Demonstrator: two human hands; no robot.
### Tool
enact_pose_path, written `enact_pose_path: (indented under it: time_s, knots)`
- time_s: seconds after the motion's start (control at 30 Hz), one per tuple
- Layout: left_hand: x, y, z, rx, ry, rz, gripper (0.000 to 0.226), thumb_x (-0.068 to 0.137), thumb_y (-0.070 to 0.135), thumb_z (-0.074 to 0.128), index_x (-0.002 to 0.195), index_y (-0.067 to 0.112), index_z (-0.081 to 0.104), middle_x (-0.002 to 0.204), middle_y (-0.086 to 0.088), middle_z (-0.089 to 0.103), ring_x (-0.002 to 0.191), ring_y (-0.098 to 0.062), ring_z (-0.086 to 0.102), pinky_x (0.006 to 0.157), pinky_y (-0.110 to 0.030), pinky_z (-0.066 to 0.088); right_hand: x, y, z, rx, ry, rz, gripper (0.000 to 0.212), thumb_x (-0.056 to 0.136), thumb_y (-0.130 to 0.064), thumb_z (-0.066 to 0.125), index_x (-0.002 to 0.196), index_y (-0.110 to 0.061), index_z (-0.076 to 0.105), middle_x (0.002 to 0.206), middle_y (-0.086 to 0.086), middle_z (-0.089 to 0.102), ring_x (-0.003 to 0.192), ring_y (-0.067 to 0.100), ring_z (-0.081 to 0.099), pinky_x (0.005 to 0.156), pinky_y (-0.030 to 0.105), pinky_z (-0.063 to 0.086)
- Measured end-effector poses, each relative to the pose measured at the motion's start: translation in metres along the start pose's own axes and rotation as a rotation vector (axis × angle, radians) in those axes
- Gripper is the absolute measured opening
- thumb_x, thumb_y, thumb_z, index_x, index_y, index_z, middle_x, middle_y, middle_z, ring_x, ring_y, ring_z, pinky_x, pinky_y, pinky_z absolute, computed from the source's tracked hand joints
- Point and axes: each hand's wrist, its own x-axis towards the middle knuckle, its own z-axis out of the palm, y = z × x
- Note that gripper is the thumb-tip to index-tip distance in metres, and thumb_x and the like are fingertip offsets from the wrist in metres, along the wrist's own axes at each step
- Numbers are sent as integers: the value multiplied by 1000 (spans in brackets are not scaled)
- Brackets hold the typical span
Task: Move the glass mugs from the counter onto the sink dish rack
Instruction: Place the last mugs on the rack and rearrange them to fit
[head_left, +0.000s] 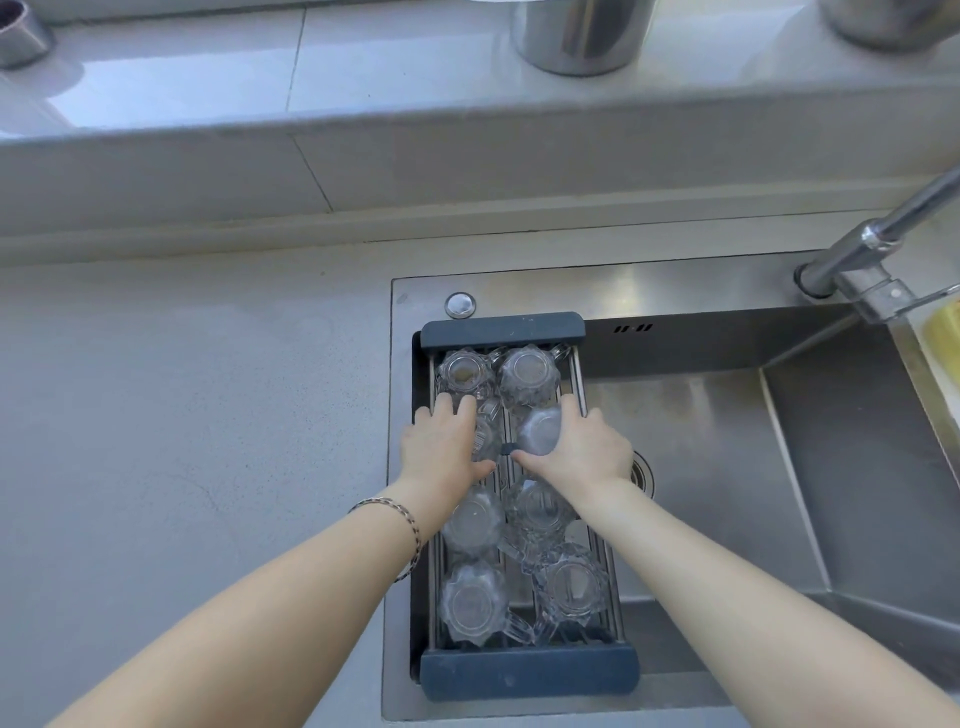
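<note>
A dish rack (527, 678) with dark blue end bars and metal rods spans the left side of the sink. Several glass mugs stand upside down on it in two columns. My left hand (441, 449) is wrapped over a glass mug (487, 434) in the left column. My right hand (584, 447) grips another glass mug (540, 430) in the right column. Both held mugs rest on the rack's middle row. Two more mugs (527, 375) stand behind them, and several (475, 603) stand nearer to me.
The steel sink basin (727, 467) lies to the right of the rack, with a chrome faucet (872, 254) at the upper right. Grey counter (182, 415) stretches to the left. Metal canisters (576, 31) stand on the ledge behind.
</note>
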Motion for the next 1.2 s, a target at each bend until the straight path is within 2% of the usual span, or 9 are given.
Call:
enact_pose_path:
  time_s: [0.17, 0.3, 0.4, 0.63, 0.77, 0.97, 1.07, 1.13, 1.2]
  knots:
    - [-4, -14, 3, -25, 57, 39, 64, 74, 50, 68, 121, 17, 42, 120, -6, 50, 105, -26, 52, 77, -34, 46, -20, 5, -33, 110, 71, -107, 74, 68, -55, 65, 131, -26, 39, 114, 8, 54, 106, 29, 56, 81, 33, 46]
    - [-5, -14, 5, -54, 61, 47, 63, 76, 48, 68, 124, 19, 41, 120, -6, 49, 106, -26, 51, 79, -35, 45, -40, 24, -73, 19, 122, -475, 67, 67, -23, 71, 129, -29, 46, 121, 2, 53, 106, 25, 47, 83, 35, 48]
    - [-6, -15, 5, -64, 67, 55, 63, 76, 49, 67, 126, 20, 41, 120, -5, 49, 104, -26, 51, 78, -35, 45, -35, 29, -88, -167, 44, -669, 66, 66, -1, 63, 125, -29, 54, 129, 2, 52, 108, 29, 46, 83, 36, 49]
    - [-7, -18, 10, -5, 48, 117, 67, 78, 49, 64, 133, 24, 35, 124, -5, 46, 105, -27, 50, 81, -35, 43, -7, 3, -60, -285, -108, -696, 63, 75, -4, 55, 131, -32, 46, 132, -2, 48, 112, 23, 42, 94, 32, 41]
    - [-7, -20, 11, -15, 52, 118, 67, 78, 49, 64, 134, 25, 35, 125, -4, 46, 106, -26, 50, 84, -36, 43, 8, 2, -38, -205, -126, -670, 62, 74, 0, 53, 129, -29, 50, 130, 0, 51, 111, 25, 44, 95, 34, 42]
    - [-6, -20, 11, -18, 64, 112, 68, 79, 49, 64, 135, 25, 34, 124, -4, 46, 106, -26, 50, 84, -35, 43, -4, 15, -12, 219, -145, -531, 69, 74, 10, 51, 136, -20, 42, 146, 4, 31, 138, 20, 27, 112, 28, 26]
    - [-7, -19, 12, -18, 67, 110, 67, 79, 49, 63, 134, 24, 35, 123, -5, 46, 105, -26, 51, 84, -35, 43, -20, 17, 0, 417, -34, -296, 70, 80, -11, 62, 141, -17, 28, 141, 9, 26, 136, 22, 25, 112, 31, 24]
    - [-7, -18, 12, -22, 65, 111, 67, 79, 49, 63, 135, 24, 34, 124, -5, 46, 106, -26, 50, 85, -35, 43, -21, 13, 6, 487, 8, -105, 79, 78, -29, 69, 142, -14, 24, 140, 10, 30, 131, 25, 34, 106, 33, 32]
    - [-7, -18, 11, -42, 50, 112, 68, 78, 46, 64, 135, 24, 33, 126, -5, 45, 108, -26, 50, 88, -37, 43, -15, 6, 8, 464, 24, 0, 85, 74, -35, 73, 142, -15, 26, 138, 12, 37, 124, 30, 45, 99, 36, 40]
